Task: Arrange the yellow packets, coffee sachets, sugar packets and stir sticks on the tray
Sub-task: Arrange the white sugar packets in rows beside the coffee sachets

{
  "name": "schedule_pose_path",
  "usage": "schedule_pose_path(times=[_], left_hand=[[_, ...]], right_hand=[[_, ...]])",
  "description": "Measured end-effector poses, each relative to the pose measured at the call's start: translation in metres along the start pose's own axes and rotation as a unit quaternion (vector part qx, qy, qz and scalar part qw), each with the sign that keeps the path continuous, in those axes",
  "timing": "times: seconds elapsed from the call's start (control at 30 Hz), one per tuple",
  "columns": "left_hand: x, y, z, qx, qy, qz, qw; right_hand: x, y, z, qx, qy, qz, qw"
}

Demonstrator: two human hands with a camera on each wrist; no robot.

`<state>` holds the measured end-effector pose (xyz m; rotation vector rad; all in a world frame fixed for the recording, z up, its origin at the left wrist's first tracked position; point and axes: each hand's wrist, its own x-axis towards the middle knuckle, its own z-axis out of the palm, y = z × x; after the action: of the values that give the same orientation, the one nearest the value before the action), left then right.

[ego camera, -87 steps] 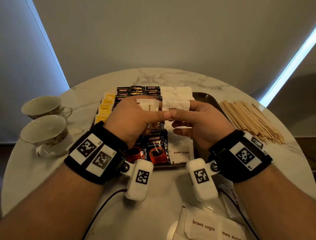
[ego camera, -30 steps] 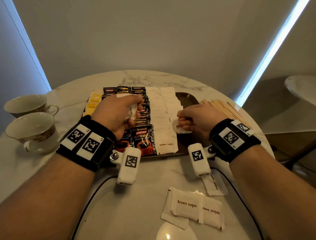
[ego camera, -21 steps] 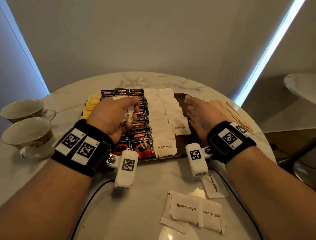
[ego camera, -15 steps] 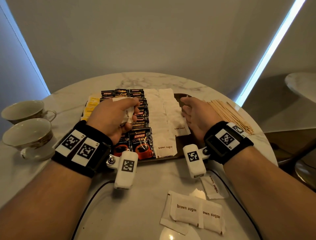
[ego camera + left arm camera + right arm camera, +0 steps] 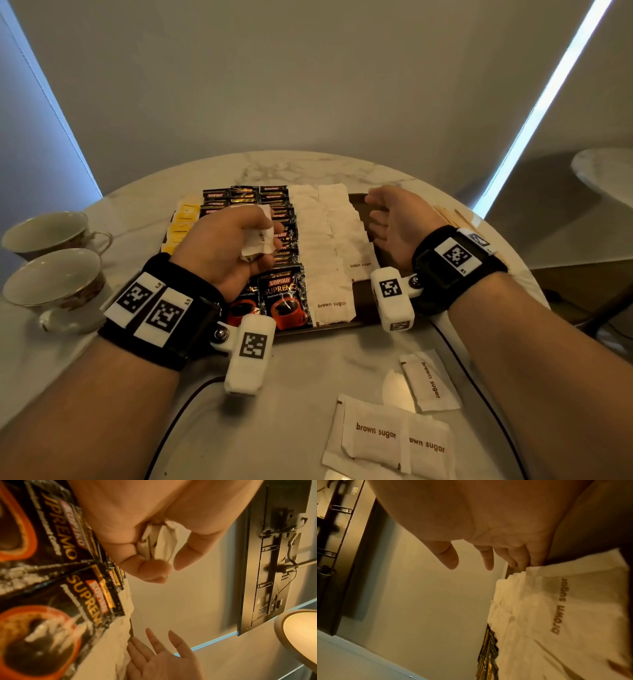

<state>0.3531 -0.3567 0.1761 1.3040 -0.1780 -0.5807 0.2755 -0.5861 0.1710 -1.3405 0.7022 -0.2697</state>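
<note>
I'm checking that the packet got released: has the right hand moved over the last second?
Yes. The right hand let go of its sugar packet on the tray and now hovers open farther along the right sugar row, toward the tray's far end.

We see white sugar packets [image 5: 337,233] with brown lettering beside black coffee sachets [image 5: 285,296] printed with red cups and gold and red lettering. The yellow packets [image 5: 183,219] sit at the far left of the dark brown tray [image 5: 363,305]. The counter [image 5: 301,373] is white marble with grey veins. The stir sticks [image 5: 445,214] are pale wood. The cups [image 5: 51,277] are cream with gold rims. The wrist bands [image 5: 161,308] are black with black-and-white square codes.
</note>
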Motion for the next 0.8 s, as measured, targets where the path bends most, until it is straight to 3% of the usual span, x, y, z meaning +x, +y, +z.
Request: schedule_pose_path(times=[0.1,0.27,0.37,0.43,0.57,0.7,0.8], left_hand=[[-0.003,0.002,0.002,-0.049,-0.027,-0.002,0.998],[-0.004,-0.002,0.004,-0.079,-0.084,0.009,0.993],[-0.003,-0.003,0.002,-0.060,-0.077,0.028,0.995],[-0.003,-0.003,0.000,-0.033,-0.064,0.036,0.997],[-0.003,-0.002,0.000,0.021,-0.058,0.035,0.997],[-0.003,-0.001,-0.001,0.049,-0.062,0.032,0.996],[-0.002,-0.003,-0.002,0.055,-0.064,0.031,0.996]], right_hand=[[-0.001,-0.006,0.007,-0.035,0.032,-0.078,0.996],[-0.019,-0.013,0.042,-0.121,-0.068,-0.190,0.972],[-0.026,-0.012,0.058,-0.183,-0.135,-0.191,0.955],[-0.027,-0.007,0.062,-0.194,-0.143,-0.192,0.951],[-0.025,-0.001,0.057,-0.125,-0.131,-0.182,0.966],[-0.030,0.003,0.059,-0.036,-0.166,-0.165,0.971],[-0.036,0.007,0.062,-0.048,-0.188,-0.160,0.968]])
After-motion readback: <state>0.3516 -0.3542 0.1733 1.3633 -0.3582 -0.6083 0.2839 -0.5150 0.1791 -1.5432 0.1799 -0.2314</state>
